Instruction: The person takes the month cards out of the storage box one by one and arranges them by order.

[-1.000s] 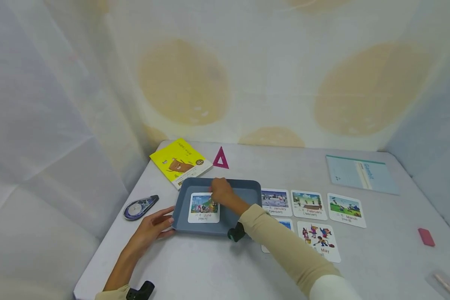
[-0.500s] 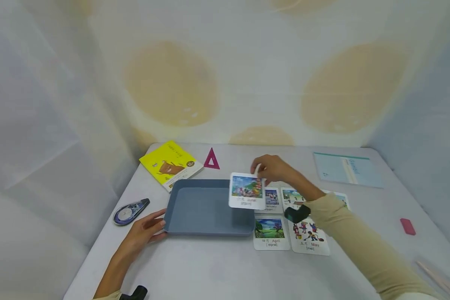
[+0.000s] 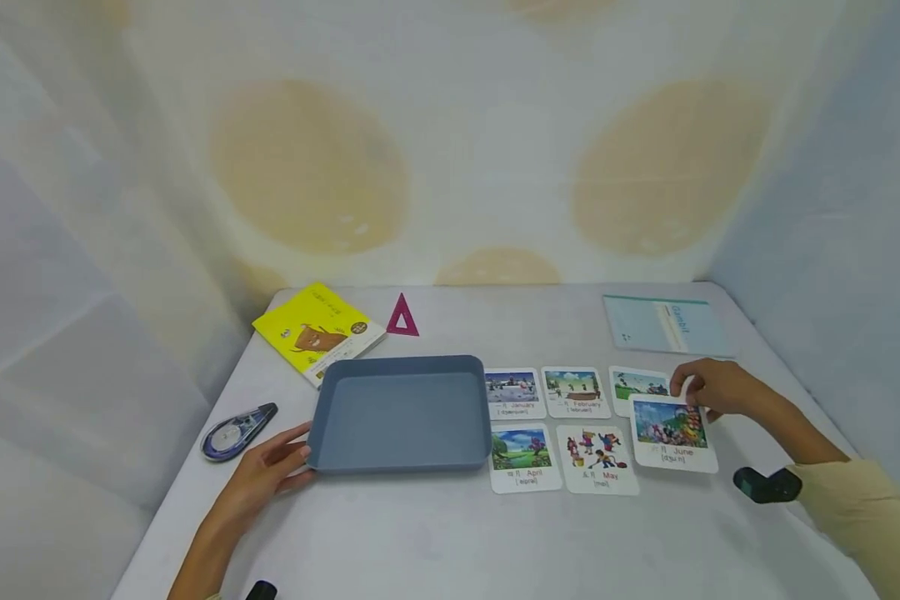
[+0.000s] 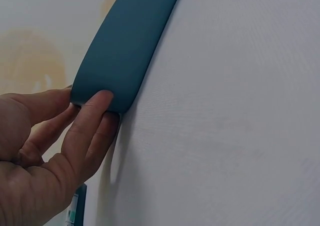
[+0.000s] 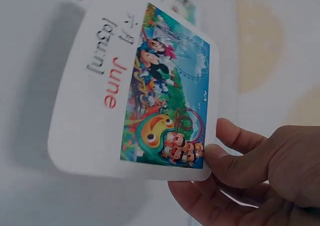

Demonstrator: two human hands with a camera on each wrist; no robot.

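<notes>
My right hand (image 3: 720,387) pinches the June picture card (image 3: 671,437) by its upper right corner. Thumb and fingers close over that corner in the right wrist view, where the card (image 5: 135,96) is tilted above the table. It overlaps the lower part of the March card (image 3: 637,382). My left hand (image 3: 266,471) holds the left edge of a blue-grey tray (image 3: 401,462), and its fingers lie against the outer wall in the left wrist view. January (image 3: 510,390) and February (image 3: 576,387) cards form a row with March. April (image 3: 523,454) and May (image 3: 596,457) cards lie below.
A yellow book (image 3: 318,329) and a pink triangle ruler (image 3: 402,318) lie behind the tray. A correction tape (image 3: 238,432) is at its left. Towards the back right lies a light blue Gambit pad or folder (image 3: 671,325). White cloth walls surround the table.
My right hand has lifted the June card from the tray and carried it right, past the May card. The left hand stays at the tray's edge. The head view has shifted rightward.
</notes>
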